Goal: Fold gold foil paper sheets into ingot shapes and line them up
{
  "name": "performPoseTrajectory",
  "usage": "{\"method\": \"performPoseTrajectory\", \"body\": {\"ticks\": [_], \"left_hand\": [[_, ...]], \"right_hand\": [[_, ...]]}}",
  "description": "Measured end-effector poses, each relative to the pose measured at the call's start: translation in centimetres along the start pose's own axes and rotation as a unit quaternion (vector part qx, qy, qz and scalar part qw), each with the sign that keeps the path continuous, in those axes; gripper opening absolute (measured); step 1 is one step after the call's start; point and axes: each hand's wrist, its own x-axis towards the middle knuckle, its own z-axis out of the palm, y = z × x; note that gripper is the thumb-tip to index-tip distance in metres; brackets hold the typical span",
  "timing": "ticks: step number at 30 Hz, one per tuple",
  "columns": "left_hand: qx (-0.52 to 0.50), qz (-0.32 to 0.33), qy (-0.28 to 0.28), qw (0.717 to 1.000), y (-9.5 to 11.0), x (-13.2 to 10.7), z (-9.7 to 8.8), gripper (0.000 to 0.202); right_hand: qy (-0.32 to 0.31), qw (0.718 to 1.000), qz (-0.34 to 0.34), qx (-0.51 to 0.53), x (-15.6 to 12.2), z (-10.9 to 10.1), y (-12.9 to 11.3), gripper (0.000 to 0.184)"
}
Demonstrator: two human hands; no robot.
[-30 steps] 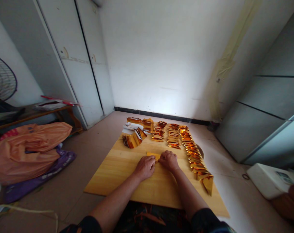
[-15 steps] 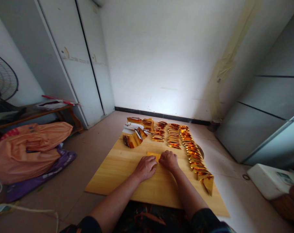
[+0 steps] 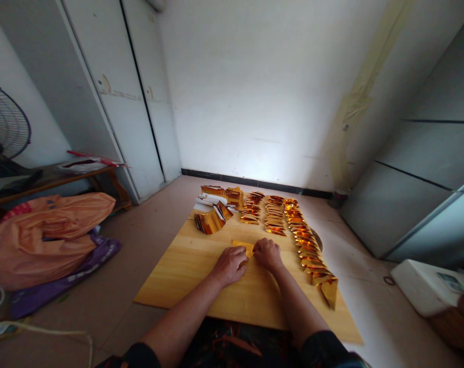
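A sheet of gold foil paper (image 3: 239, 243) lies on the wooden board (image 3: 178, 271), partly covered by my fingers. My left hand (image 3: 230, 265) presses on its near left part with the fingers curled. At its right side my right hand (image 3: 267, 252) pinches the paper's edge, fingertips pointing down. Beyond the hands stand rows of folded gold paper pieces: a short row (image 3: 250, 208), a middle row (image 3: 274, 214) and a long row (image 3: 306, 245) down the right side. A curved stack of gold sheets (image 3: 211, 221) rests at the left.
White paper (image 3: 211, 200) and another gold stack (image 3: 234, 197) are at the board's far left corner. An orange bag (image 3: 47, 230) and a purple bag (image 3: 78, 273) lie on the floor to the left. A white box (image 3: 427, 286) stands at the right, below a grey cabinet.
My right hand has shifted very slightly to the right along the gold paper. My left hand stays in nearly the same place.
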Motion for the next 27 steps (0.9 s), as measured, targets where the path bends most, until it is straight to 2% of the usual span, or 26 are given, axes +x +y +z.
{"method": "performPoseTrajectory", "body": {"ticks": [2,6,11,21,27], "left_hand": [[-0.003,0.002,0.005,1.0,-0.2,-0.1,0.2,0.02],[-0.007,0.005,0.013,1.0,-0.4,-0.2,0.4,0.02],[-0.007,0.005,0.011,1.0,-0.3,-0.1,0.2,0.019],[0.001,0.012,0.009,1.0,-0.2,0.3,-0.2,0.012],[0.035,-0.017,0.011,0.999,-0.5,1.1,-0.4,0.007]], "right_hand": [[0.004,1.0,0.005,-0.001,-0.1,0.0,-0.2,0.012],[0.008,1.0,0.001,0.002,-0.2,0.0,-0.4,0.018],[0.001,1.0,0.007,0.012,0.1,0.1,0.1,0.01],[-0.007,1.0,-0.012,0.02,0.3,0.4,0.9,0.022],[-0.002,0.999,-0.042,0.009,-0.4,0.1,0.7,0.023]]}}
